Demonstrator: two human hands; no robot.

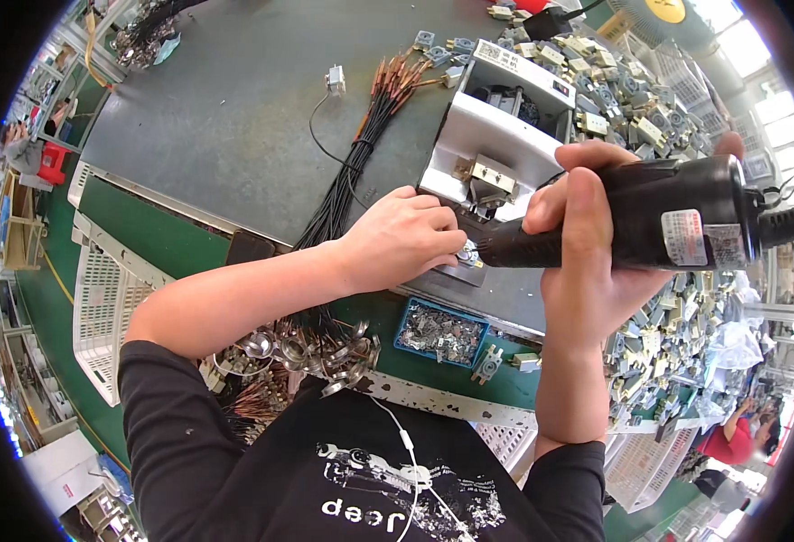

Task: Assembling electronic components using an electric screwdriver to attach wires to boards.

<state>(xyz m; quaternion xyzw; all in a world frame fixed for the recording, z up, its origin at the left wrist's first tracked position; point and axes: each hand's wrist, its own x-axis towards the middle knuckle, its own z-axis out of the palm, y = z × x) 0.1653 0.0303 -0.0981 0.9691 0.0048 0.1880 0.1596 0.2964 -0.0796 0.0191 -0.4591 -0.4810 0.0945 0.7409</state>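
Note:
My right hand [587, 217] is wrapped round a black electric screwdriver [677, 212], held almost level with its tip pointing left. At that tip lies a small light-coloured part [469, 254] on a dark fixture plate [462, 274] at the table's front edge. My left hand [406, 233] is closed beside the part, fingertips pinched against it or something next to it; the fingers hide what they hold. Just behind both hands stands a white screw feeder [456, 135] with an open top. A bundle of black cables [338, 203] with copper-coloured ends runs under my left wrist.
Grey and cream plug-like parts [650, 113] are heaped at the right. A blue tray [400, 339] of small metal pieces sits near me, left of one loose plug part [487, 364]. Round metal rings [352, 357] hang near my lap. One wired part [336, 80] lies farther back.

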